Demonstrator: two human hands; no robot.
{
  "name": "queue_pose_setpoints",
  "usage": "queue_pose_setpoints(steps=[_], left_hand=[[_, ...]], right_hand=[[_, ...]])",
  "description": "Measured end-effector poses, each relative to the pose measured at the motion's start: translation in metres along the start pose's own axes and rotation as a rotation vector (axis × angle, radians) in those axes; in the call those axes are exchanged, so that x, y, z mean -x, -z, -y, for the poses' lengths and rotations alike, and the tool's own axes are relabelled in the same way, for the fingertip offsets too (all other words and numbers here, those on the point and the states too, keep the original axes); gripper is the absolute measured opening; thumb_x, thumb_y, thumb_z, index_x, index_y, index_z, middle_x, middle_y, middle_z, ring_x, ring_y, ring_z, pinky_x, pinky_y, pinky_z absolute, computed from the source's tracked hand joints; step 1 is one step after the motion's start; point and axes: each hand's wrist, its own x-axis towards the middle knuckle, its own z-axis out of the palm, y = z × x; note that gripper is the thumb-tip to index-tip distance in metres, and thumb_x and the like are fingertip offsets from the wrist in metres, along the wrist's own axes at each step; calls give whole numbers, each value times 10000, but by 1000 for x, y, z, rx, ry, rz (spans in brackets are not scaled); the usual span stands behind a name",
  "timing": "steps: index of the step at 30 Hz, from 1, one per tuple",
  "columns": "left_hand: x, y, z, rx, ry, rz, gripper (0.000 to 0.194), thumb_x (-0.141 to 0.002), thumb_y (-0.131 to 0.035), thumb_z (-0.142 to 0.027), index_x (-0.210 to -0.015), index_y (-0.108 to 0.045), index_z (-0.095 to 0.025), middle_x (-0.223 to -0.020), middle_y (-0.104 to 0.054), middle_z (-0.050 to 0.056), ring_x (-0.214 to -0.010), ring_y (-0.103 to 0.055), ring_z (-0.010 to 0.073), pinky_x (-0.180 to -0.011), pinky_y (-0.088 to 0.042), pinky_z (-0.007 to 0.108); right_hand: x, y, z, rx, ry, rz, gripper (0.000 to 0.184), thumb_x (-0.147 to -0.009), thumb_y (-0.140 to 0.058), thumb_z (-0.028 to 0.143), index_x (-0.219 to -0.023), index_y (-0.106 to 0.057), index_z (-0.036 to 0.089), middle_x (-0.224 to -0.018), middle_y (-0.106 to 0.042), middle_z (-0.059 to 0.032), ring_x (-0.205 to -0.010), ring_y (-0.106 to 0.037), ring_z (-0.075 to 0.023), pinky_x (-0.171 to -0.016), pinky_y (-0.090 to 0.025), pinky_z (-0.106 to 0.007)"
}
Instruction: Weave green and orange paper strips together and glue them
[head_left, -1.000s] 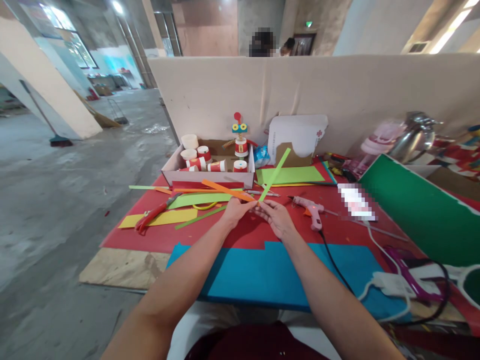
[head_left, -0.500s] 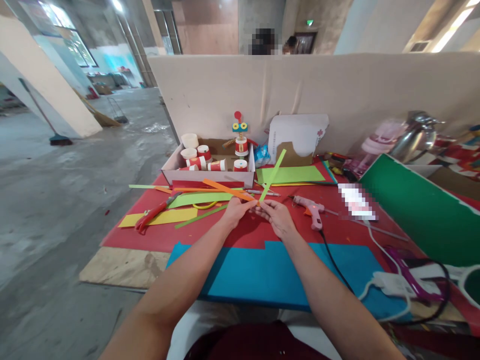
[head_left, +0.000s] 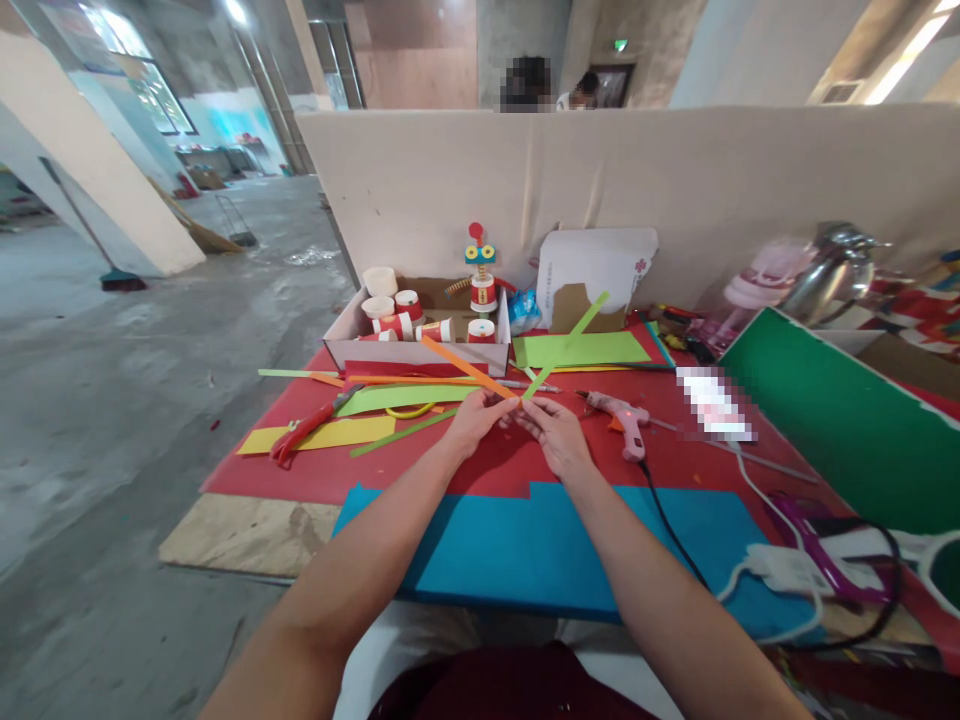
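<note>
Over the red table covering, my left hand (head_left: 477, 422) pinches an orange paper strip (head_left: 463, 364) that slants up to the left. My right hand (head_left: 553, 432) is closed at the near end of a green paper strip (head_left: 571, 340), which points up to the right. Both strips meet at my fingertips in a V; the exact fold or joint there is too small to make out. Left of my hands lie a loose green strip (head_left: 405, 434), a yellow paper piece (head_left: 322, 437) and red-handled scissors (head_left: 307, 428).
A pink glue gun (head_left: 621, 418) with a black cord lies to the right. Behind stands a box (head_left: 420, 357) of paper cups, with a cup robot figure (head_left: 483, 290). Blue sheet (head_left: 517, 550) covers the near edge; a green board (head_left: 832, 430) leans at right.
The green strip has tilted further to the right, and the orange strip now slants more steeply. Both hands stay close together in nearly the same place.
</note>
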Motion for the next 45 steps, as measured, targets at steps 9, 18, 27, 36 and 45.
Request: queue_pose_setpoints(steps=[9, 18, 27, 36, 45], left_hand=[[-1, 2, 1, -12, -70, -2, 302, -626, -734, -378, -647, -560, -132, -545, -546, -32, -499, -473, 67, -515, -397, 211], [-2, 1, -1, -40, -53, 1, 306, -587, -744, -384, -641, -572, -136, -548, -581, -26, -492, -491, 72, -517, -401, 217], [-3, 3, 0, -42, -44, -31, 242, -602, -726, -325, -637, -588, -129, -541, -572, -23, -489, -483, 74, -526, -395, 223], [-2, 3, 0, -27, -44, -15, 231, -599, -729, -310, -633, -587, -130, -548, -575, -21, -487, -483, 73, -530, -394, 224], [-2, 2, -1, -45, -33, -12, 207, -607, -714, -273, -616, -568, -127, -516, -558, -28, -474, -478, 65, -516, -387, 207]], right_hand=[[1, 1, -1, 86, -45, 22, 294, -495, -851, 319, -650, -653, 168, -600, -686, -10, -574, -661, -143, -676, -580, -292], [-1, 1, -1, 132, -14, 43, 278, -525, -833, 329, -658, -667, 149, -611, -694, -36, -604, -685, -176, -690, -578, -308], [-1, 3, 4, 109, 10, 55, 251, -522, -820, 317, -663, -691, 155, -603, -685, -13, -574, -638, -132, -674, -554, -282], [-2, 5, 6, 26, -38, 88, 249, -485, -826, 283, -657, -695, 161, -607, -683, -16, -591, -635, -140, -695, -563, -303], [1, 5, 3, 9, -58, 126, 315, -483, -857, 330, -691, -684, 169, -630, -682, -10, -607, -644, -144, -725, -559, -311]])
